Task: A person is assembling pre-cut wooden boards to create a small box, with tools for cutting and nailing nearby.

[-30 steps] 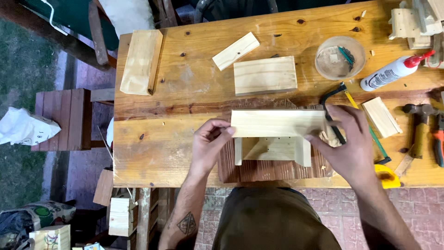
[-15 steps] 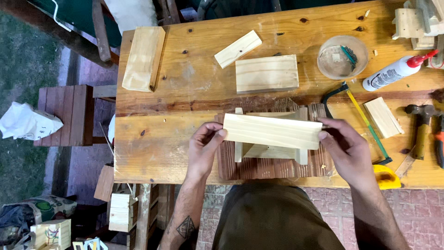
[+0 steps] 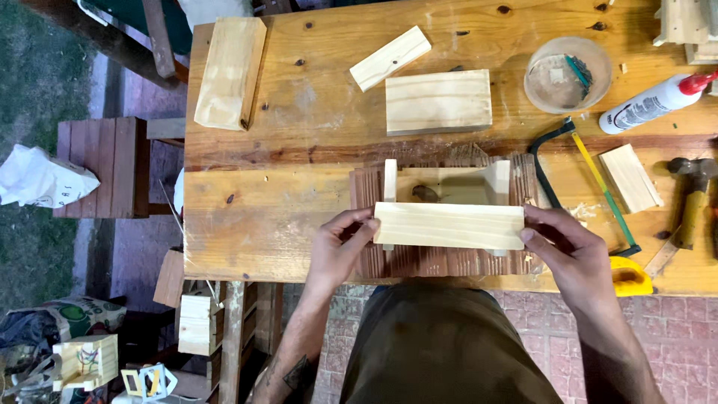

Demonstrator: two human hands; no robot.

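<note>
pine board (image 3: 449, 226) — long axis left-right, hands' grip at ends

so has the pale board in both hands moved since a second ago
Yes. The pale board has come toward the person, from over the far part of the ribbed mat to nearer the workbench front edge.

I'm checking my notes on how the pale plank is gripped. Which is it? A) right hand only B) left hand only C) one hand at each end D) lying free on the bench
C: the left hand pinches the plank at its left end and the right hand at its right end.
</note>
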